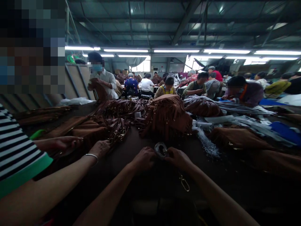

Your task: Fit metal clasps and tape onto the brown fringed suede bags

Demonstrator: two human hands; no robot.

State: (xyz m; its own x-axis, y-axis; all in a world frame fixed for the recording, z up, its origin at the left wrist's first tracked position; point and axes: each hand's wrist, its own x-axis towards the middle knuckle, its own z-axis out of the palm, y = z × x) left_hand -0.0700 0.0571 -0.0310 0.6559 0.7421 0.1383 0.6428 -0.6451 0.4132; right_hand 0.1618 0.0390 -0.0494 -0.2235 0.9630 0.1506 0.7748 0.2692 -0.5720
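Brown leather straps (118,108) lie heaped on the dark worktop (237,185), dotted with metal fittings. The person's two hands are held just in front of the heap and apart from it, probably so that small hardware won't snag on the loose straps. The left hand (143,158) and right hand (177,158) close in toward each other, their fingers apparently pinching a round metal fitting (161,150) raised between them; the dim light hides exactly what kind it is. A swivel snap hook (184,185) sits below the right hand, possibly linked to that fitting, though any link is too dark to confirm. Beyond the straps lies a fringed brown leather bag (166,116), with plastic-wrapped bundles (207,141) off to the right. Nearby on the left, a co-worker's nearer hand (100,149) reaches toward the same pile — a metal bangle (91,156) on the wrist, a striped sleeve (16,150) further up the arm — which suggests the leather is laid out within shared reach.
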